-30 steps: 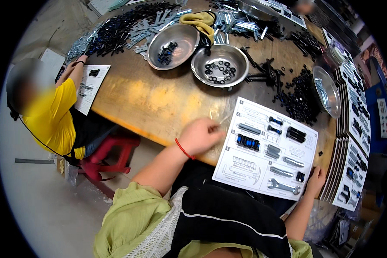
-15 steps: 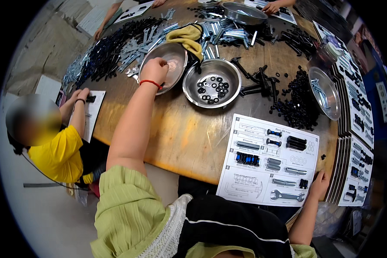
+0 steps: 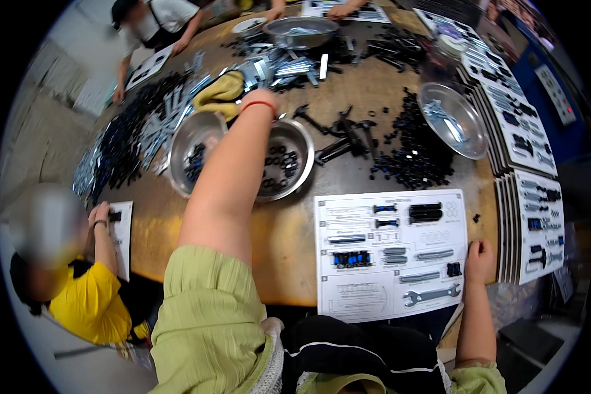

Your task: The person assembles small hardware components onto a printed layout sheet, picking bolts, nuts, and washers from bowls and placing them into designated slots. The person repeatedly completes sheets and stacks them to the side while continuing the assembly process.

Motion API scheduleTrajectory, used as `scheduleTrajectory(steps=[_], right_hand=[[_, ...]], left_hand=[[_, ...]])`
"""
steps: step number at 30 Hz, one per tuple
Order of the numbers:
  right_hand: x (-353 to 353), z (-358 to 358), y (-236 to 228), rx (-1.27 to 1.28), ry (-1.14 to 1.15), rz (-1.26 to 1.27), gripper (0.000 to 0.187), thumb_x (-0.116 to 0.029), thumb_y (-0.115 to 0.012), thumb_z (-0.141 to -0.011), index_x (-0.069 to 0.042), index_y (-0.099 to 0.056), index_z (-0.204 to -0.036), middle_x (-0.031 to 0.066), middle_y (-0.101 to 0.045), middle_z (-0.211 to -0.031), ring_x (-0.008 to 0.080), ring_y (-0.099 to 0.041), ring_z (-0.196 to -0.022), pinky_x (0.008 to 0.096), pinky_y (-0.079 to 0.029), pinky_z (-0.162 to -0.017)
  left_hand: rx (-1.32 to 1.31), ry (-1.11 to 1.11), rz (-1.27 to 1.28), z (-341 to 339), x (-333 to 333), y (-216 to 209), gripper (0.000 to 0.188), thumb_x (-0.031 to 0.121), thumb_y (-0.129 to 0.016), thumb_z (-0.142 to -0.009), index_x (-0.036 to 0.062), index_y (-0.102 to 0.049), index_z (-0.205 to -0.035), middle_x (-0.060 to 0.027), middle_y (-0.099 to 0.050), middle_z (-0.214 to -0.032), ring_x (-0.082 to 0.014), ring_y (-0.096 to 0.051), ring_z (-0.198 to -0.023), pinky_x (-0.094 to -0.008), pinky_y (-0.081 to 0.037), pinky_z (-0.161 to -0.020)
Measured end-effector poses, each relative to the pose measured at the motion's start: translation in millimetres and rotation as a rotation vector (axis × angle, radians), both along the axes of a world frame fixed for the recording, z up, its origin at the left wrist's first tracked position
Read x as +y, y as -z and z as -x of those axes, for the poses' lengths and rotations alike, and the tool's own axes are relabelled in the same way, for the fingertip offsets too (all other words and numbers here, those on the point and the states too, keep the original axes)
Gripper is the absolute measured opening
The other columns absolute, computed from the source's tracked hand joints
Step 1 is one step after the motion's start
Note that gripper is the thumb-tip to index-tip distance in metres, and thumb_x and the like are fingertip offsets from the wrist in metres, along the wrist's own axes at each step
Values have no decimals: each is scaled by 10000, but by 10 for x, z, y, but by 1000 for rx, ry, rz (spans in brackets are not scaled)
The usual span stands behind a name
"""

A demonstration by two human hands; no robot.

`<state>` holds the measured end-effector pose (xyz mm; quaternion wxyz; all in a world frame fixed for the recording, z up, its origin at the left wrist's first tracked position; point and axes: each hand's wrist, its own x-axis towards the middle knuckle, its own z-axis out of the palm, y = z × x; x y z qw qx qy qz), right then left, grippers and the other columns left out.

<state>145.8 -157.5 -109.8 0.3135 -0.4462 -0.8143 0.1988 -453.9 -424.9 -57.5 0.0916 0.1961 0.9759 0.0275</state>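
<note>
My left arm, with a red cord at the wrist, reaches out over two metal bowls. Beyond the cord my left hand (image 3: pixel 264 98) is blurred, its fingers hidden, close to the yellow-and-black glove (image 3: pixel 220 92) and the silver tubes (image 3: pixel 289 69). Small dark pieces lie in the left bowl (image 3: pixel 177 141); several black rings lie in the right bowl (image 3: pixel 306 157), partly covered by my forearm. My right hand (image 3: pixel 481 261) is closed at the right edge of a white printed card (image 3: pixel 391 308) bearing bolts, sleeves and an open-end wrench (image 3: pixel 432 295).
Black hammer-like tools (image 3: pixel 348 134) and a heap of black nuts (image 3: pixel 417 154) lie right of the bowls. A tilted bowl (image 3: pixel 469 148) holds silver pieces. Stacked filled cards (image 3: pixel 538 226) stand at the right. Co-workers sit left and far. Dark bolts (image 3: pixel 121 141) are heaped at left.
My left hand has gone from over the left bowl to the right and farther away, past the right bowl. The view has shifted. My right hand stays at the card's edge.
</note>
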Motion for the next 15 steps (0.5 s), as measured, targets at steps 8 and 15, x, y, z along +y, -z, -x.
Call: scheduleTrajectory(steps=[8,15], right_hand=[[14,19,4,-84,70,-6,213,-231,-625,-856,-39,-607,-765,124,-587,-624,291,-583,-561,408,-433,-541],[-63,100,-79,-156,105,2,203,-262,-628,-857,-72,-626,-787,100,-605,-648,292,-596,-589,416,-435,-544]], left_hand=[[-307,129,322,569,304,390,529,490,-556,-895,128,-646,-1271,-136,-611,-1300,-305,-572,-1191,-432,-447,-985],[-292,292,503,355,138,113,515,414,-465,-946,165,-538,-1391,-137,-564,-1371,-318,-562,-1214,-436,-444,-1005]])
